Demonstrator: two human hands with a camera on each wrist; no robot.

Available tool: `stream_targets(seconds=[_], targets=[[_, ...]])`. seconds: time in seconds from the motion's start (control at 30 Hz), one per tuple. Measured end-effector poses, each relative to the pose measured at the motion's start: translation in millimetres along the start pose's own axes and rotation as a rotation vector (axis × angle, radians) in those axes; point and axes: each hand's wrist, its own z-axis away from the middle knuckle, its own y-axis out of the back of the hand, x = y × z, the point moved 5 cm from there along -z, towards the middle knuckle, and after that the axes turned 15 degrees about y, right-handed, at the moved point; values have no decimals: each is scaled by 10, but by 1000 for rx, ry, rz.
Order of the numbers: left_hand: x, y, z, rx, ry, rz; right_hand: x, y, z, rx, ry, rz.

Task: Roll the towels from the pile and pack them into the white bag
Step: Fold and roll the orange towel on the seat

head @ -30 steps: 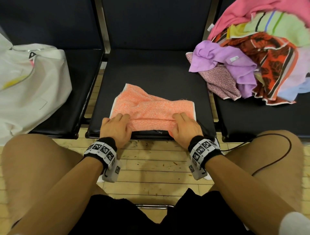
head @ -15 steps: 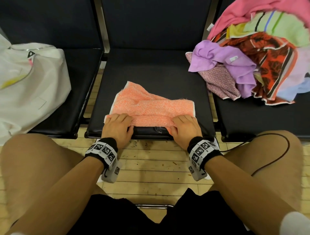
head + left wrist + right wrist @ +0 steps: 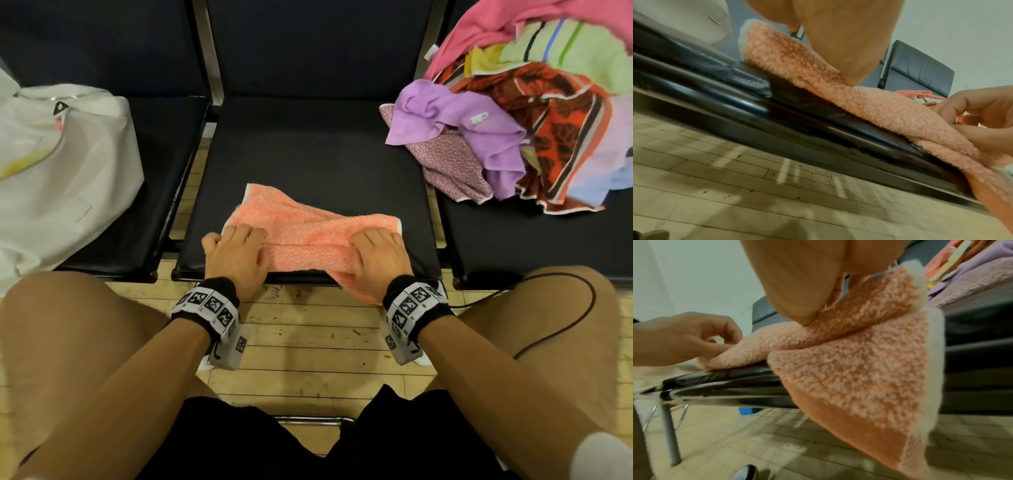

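An orange towel (image 3: 308,233) lies on the middle black seat (image 3: 308,150), its near edge folded into a thick band along the seat's front. My left hand (image 3: 236,253) grips the band's left end, fingers curled over it. My right hand (image 3: 375,255) grips the right end, where a corner of the orange towel (image 3: 859,378) hangs over the seat's front edge. In the left wrist view the orange towel (image 3: 838,91) runs from under my palm to the right hand (image 3: 982,116). The white bag (image 3: 58,178) lies on the left seat. The towel pile (image 3: 534,116) sits on the right seat.
A purple towel (image 3: 459,116) and a speckled pink one (image 3: 448,168) spill from the pile toward the middle seat. My bare knees flank the seat front above a pale wooden floor (image 3: 308,342). A black cable (image 3: 565,325) loops over my right thigh.
Both hands have rolled the towel's near edge over, making the band thicker. The towel has slid toward the seat's front, and a right-hand corner now hangs over the edge.
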Motion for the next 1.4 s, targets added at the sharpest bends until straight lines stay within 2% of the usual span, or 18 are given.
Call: stream_targets(seconds=[0.07, 0.13, 0.27, 0.4, 0.5, 0.57, 0.7, 0.77, 0.87, 0.97, 1.1, 1.4], targets=[[12, 26, -15, 53, -34, 19, -43, -40, -17, -9, 73, 65], [40, -1, -26, 13, -80, 3, -89, -96, -16, -36, 115, 78], [1, -58, -2, -67, -77, 21, -144, -51, 45, 0, 90, 11], [-21, -120, 37, -154, -100, -7, -72, -62, 83, -29, 110, 19], [-65, -91, -22, -171, -77, -10, -15, -71, 62, -66, 100, 24], [-70, -20, -52, -154, -82, -21, 6, 11, 11, -72, 92, 16], [38, 279, -156, -140, -94, -61, 36, 239, -199, -203, 86, 77], [91, 458, -225, -115, -94, -46, 49, 400, -340, -198, 73, 117], [180, 734, -404, -84, -95, -110, 77, 723, -551, -129, 93, 122], [196, 982, -672, -73, -59, -199, 29, 1070, -755, -71, 203, 192], [215, 1392, -975, 53, -12, -223, 27, 1479, -1122, -27, 235, 337], [415, 2555, -1320, 427, 54, -17, -51, 2815, -1693, 512, 194, 491]])
